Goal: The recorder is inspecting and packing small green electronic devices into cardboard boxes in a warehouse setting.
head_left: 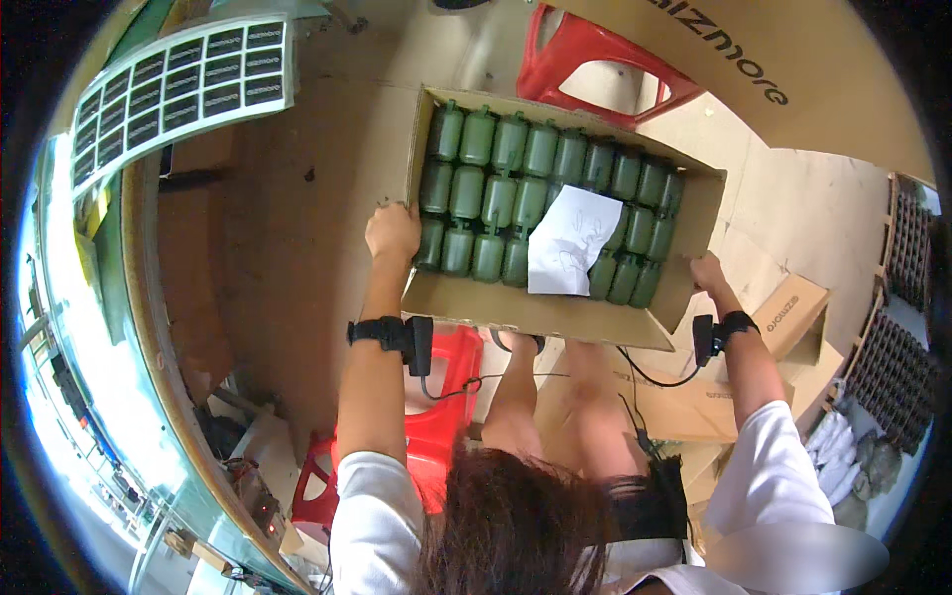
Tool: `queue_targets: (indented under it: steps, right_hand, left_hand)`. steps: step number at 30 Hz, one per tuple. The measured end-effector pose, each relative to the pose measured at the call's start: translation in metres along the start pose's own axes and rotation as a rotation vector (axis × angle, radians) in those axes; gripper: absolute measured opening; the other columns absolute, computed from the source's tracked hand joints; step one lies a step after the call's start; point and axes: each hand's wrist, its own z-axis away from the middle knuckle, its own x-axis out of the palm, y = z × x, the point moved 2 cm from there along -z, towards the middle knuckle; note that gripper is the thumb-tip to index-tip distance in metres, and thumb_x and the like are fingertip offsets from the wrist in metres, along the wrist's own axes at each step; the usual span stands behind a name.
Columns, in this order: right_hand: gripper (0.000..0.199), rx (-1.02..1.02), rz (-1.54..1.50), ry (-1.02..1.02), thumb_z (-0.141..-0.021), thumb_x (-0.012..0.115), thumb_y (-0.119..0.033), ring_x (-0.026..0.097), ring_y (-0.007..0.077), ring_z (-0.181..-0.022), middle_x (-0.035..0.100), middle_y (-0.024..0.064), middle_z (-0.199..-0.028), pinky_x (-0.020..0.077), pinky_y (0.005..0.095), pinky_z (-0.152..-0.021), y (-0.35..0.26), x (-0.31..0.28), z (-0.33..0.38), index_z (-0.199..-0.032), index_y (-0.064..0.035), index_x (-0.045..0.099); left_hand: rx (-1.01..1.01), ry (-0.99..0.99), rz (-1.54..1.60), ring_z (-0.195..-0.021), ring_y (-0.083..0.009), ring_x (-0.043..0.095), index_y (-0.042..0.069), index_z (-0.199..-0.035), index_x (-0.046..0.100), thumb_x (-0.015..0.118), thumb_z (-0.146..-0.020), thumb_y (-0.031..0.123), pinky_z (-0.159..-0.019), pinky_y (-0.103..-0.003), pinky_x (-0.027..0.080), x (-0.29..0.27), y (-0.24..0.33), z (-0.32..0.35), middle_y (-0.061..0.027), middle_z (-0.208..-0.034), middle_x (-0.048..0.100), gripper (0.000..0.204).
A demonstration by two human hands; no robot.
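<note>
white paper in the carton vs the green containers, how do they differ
The white paper is a single thin sheet; the green containers are many and rounded. The paper lies askew over some containers, while the containers sit packed in rows. Both are inside the open carton, held by the left hand and right hand.

- open carton (535,307): one;
- green bottles (510,144) inside it: three rows; nine seen in the far row, at least seven in each other row; at least twenty-three visible, exact total hidden by the paper;
- white paper (570,238): one sheet;
- hands: two, left hand (393,233) and right hand (706,271);
- black wrist straps (374,332): two, one per arm;
- other cartons (684,402): at least three;
- red stools (605,50): at least two;
- label sheet (188,79): one
</note>
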Motion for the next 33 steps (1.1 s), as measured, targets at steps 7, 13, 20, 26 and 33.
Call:
queue_targets:
  steps: [7,13,20,26,33]
  right_hand:
    - [0.042,-0.087,0.176,0.039,-0.08,0.05,-0.035,0.06,0.0381,-0.081,0.06,0.0264,-0.086,0.0481,0.039,-0.071,0.013,0.006,0.005,-0.091,0.0038,0.06]
    - [0.033,-0.208,0.951,-0.107,-0.078,0.054,-0.032,0.061,0.0319,-0.082,0.062,0.02,-0.085,0.0492,0.0394,-0.068,-0.002,0.004,0.041,-0.088,-0.0025,0.063]
    - [0.06,-0.968,0.53,0.293,-0.067,0.068,-0.024,0.054,0.0314,-0.096,0.055,0.0175,-0.105,0.0467,0.039,-0.076,-0.173,0.065,0.088,-0.118,-0.0072,0.042]
    - [0.055,-0.634,0.916,0.036,-0.064,0.069,-0.023,0.056,0.0331,-0.09,0.057,0.0169,-0.1,0.0454,0.0393,-0.077,-0.2,0.133,0.052,-0.113,-0.0079,0.048]
    - [0.032,-0.76,-0.035,-0.2,-0.074,0.066,-0.02,0.061,0.0173,-0.073,0.064,0.0115,-0.083,0.0475,0.0308,-0.068,-0.205,0.104,0.138,-0.096,0.0019,0.059]
  left_hand:
    - [0.038,-0.007,-0.008,-0.077,-0.0368,0.06,0.004,-0.089,0.062,0.046,-0.085,0.031,-0.071,-0.042,0.048,0.006,-0.007,0.024,-0.02,-0.081,0.062,0.031]
    - [-0.053,0.084,0.448,-0.082,-0.0409,0.056,0.005,-0.115,0.046,0.051,-0.08,0.015,-0.075,-0.046,0.046,0.013,-0.035,0.088,-0.0241,-0.091,0.057,0.037]
    - [-0.138,0.274,0.809,-0.097,-0.038,0.048,0.0,-0.111,0.048,0.052,-0.077,0.006,-0.084,-0.042,0.039,0.061,-0.062,0.222,-0.0244,-0.107,0.047,0.035]
    - [-0.188,0.227,0.931,-0.09,-0.0339,0.052,-0.001,-0.1,0.055,0.05,-0.074,-0.001,-0.079,-0.039,0.042,0.084,-0.051,0.307,-0.0201,-0.093,0.054,0.026]
    - [-0.311,0.114,1.325,-0.097,-0.026,0.053,0.0,-0.11,0.052,0.059,-0.074,0.005,-0.083,-0.034,0.042,0.081,-0.021,0.299,-0.0149,-0.105,0.054,0.037]
